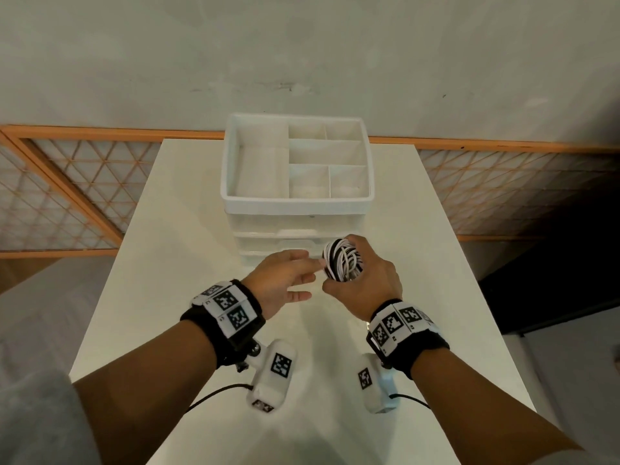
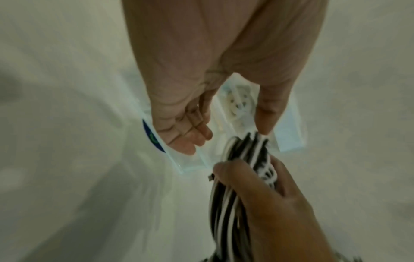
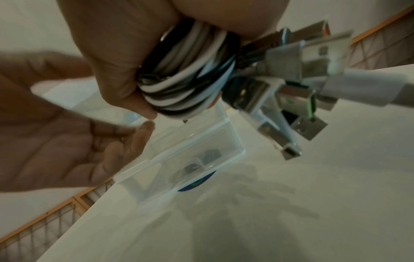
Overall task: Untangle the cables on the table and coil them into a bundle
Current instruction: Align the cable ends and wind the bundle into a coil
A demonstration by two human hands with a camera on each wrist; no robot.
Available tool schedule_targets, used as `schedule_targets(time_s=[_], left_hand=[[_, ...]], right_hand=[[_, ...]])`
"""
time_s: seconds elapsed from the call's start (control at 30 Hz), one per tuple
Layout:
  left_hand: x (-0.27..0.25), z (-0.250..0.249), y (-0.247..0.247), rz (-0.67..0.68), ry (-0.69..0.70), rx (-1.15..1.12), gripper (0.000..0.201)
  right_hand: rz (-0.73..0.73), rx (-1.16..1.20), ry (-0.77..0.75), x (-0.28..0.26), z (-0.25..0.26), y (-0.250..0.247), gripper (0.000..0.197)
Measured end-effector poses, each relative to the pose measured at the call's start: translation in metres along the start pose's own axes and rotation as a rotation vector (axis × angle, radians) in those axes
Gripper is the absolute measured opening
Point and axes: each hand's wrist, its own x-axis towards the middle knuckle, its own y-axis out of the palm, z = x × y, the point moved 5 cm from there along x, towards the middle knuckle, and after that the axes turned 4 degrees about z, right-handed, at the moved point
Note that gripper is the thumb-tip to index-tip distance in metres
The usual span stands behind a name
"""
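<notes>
A coiled bundle of black and white cables (image 1: 339,256) is gripped in my right hand (image 1: 347,268), raised above the white table (image 1: 188,229) just in front of the drawer unit. In the right wrist view the coil (image 3: 179,88) sits in the fist, with several USB plugs (image 3: 291,92) sticking out to the right. My left hand (image 1: 312,276) is beside the bundle with relaxed, extended fingers, holding nothing. Its fingertips (image 1: 318,263) reach the coil's left edge. In the left wrist view the left hand's thumb (image 2: 265,122) is at the top of the bundle (image 2: 244,156).
A white drawer unit (image 1: 297,199) with an open divided top tray stands at the middle back of the table. Its clear lower drawers (image 3: 190,159) hold small items. An orange-framed lattice panel (image 1: 67,182) runs behind the table. The table's edges drop off left and right.
</notes>
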Motion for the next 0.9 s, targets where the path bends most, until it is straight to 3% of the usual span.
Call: schedule_targets(time_s=[0.07,0.1,0.2,0.37,0.53,0.63,0.7,0.8,0.9], left_hand=[[0.009,0.001,-0.006,-0.073,-0.039,-0.239,0.008],[0.014,0.0,-0.007,-0.111,-0.045,-0.347,0.004],[0.027,-0.003,-0.004,-0.154,-0.034,-0.529,0.008],[0.02,0.019,0.003,-0.133,-0.064,-0.566,0.008],[-0.018,0.064,0.007,-0.054,-0.153,-0.396,0.008],[-0.041,0.064,0.005,0.003,-0.173,-0.158,0.011],[-0.05,0.046,-0.001,-0.012,-0.073,0.097,0.009],[-0.054,0.014,-0.02,-0.132,0.206,0.458,0.017],[-0.053,0.015,-0.037,-0.16,0.166,0.875,0.047]], right_hand=[[-0.016,0.018,-0.001,0.002,-0.004,-0.005,0.08],[-0.026,0.027,-0.008,0.002,-0.004,-0.007,0.081],[-0.039,0.049,-0.034,0.001,-0.001,-0.01,0.08],[-0.039,0.108,-0.09,-0.005,0.006,-0.015,0.078],[-0.062,0.177,-0.169,-0.009,0.023,-0.028,0.077],[-0.042,0.169,-0.23,-0.007,0.04,-0.034,0.076],[-0.016,0.143,-0.265,-0.004,0.051,-0.032,0.077],[0.04,0.061,-0.306,0.004,0.064,-0.022,0.078],[0.117,-0.054,-0.346,0.013,0.074,-0.004,0.079]])
